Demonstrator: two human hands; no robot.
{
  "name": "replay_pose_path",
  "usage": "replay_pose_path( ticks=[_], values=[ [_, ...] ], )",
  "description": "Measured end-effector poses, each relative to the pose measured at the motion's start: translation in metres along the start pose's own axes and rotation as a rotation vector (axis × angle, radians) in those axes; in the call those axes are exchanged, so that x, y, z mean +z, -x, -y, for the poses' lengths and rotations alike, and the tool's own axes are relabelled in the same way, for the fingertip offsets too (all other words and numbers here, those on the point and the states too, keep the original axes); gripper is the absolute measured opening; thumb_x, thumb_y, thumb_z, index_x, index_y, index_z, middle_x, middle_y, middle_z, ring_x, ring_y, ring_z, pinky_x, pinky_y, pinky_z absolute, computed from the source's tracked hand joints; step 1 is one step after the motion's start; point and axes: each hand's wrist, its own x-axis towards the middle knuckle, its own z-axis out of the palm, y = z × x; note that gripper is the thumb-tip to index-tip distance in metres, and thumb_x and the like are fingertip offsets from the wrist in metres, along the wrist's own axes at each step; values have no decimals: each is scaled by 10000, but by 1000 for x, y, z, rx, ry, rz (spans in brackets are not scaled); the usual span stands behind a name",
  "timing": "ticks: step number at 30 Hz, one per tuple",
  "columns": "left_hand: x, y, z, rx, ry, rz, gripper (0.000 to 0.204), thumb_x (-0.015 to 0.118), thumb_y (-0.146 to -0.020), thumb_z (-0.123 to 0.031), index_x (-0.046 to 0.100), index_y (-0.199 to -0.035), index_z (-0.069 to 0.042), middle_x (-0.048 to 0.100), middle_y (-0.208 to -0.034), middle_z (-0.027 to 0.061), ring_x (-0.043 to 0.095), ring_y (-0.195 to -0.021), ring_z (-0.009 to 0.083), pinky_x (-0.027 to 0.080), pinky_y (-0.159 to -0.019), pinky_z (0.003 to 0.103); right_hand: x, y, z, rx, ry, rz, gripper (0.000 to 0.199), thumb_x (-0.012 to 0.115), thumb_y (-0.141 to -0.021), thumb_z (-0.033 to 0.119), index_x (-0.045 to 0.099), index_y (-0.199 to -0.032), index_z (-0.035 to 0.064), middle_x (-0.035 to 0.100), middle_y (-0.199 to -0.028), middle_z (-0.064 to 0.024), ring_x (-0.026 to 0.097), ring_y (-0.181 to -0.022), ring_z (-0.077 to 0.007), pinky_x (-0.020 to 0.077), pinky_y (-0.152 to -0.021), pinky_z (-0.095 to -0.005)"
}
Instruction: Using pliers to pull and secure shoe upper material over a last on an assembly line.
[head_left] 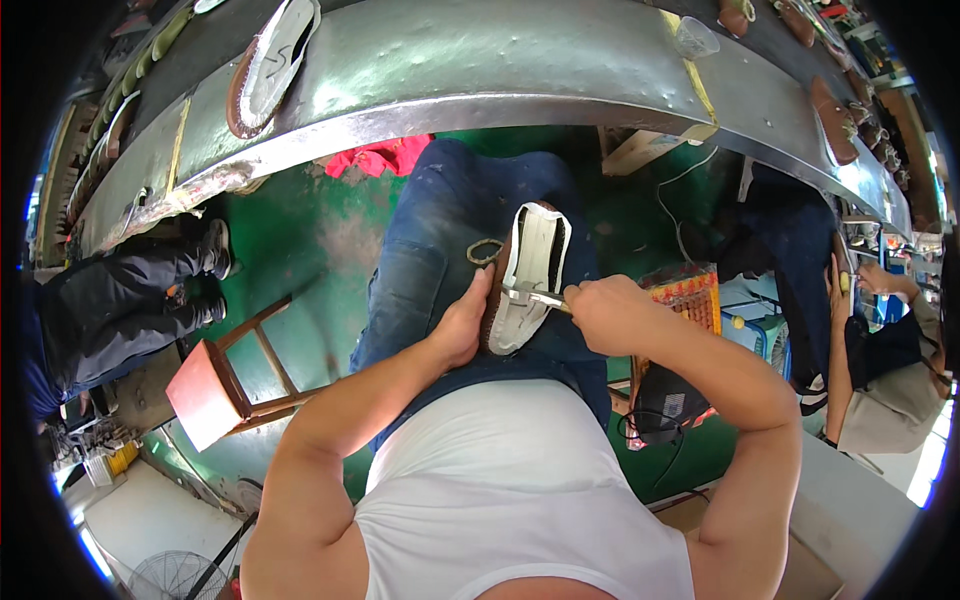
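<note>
A shoe [531, 257] lies over my lap, its pale underside facing up and brown along the side, with a white edge folded in around the rim. My left hand [468, 318] grips its left side, the fingers partly hidden behind it. In my right hand [608, 314] is a pincers-like metal tool [541, 298]; its head rests across the near part of the underside. Just beyond my left fingertips, a small loop of brown trim [484, 251] sticks out beside the shoe.
A metal-topped bench [480, 75] curves across in front, with another unsoled shoe [270, 70] at its left and brown shoes [833, 120] at the right. A stool [212, 392] stands left. A person's legs [130, 300] show far left; another person [885, 360] works at right.
</note>
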Motion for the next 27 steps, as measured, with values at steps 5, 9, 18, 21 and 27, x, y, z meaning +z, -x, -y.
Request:
replay_pose_path(
  ticks=[5,9,18,21,27],
  values=[
    [4,-14,14,47,-188,-432,666,237,-1068,-493,298,-1524,-10,371,-1547,124,339,-1425,213,257,-1157,312,54,-13,-3,-72,-117,-286,266,614,-762,74,585,-1009,-20,639,-862,-175,662,-800,-349,538,-692,-428],
    [-14,-24,28,200,-603,-616,572,277,-1071,-414,476,-1418,-5,555,-1371,184,493,-1306,298,367,-1084,339,81,-14,6,-99,-123,-599,334,615,-753,73,554,-1066,-27,618,-858,-159,647,-815,-326,535,-674,-418],
    [-13,-19,21,424,-1018,-535,485,330,-1052,-311,498,-1385,-2,547,-1327,287,532,-1229,435,454,-1016,415,59,-4,-21,-86,-114,-702,327,625,-829,81,551,-1124,-40,623,-963,-161,648,-903,-352,543,-730,-441],
    [-20,-20,27,558,-1189,-460,490,371,-1039,-294,413,-1455,-40,432,-1435,288,547,-1202,452,479,-989,432,50,-6,-16,30,-126,-653,313,617,-849,79,555,-1138,-23,634,-1024,-168,648,-938,-369,540,-751,-464],
    [-3,-6,-1,403,-1531,-163,580,464,-990,-244,294,-1538,-157,172,-1554,327,567,-1147,494,533,-909,467,72,-7,-39,186,-332,-448,266,620,-869,113,573,-1104,-4,649,-982,-221,644,-923,-410,522,-759,-492]
  ],
)
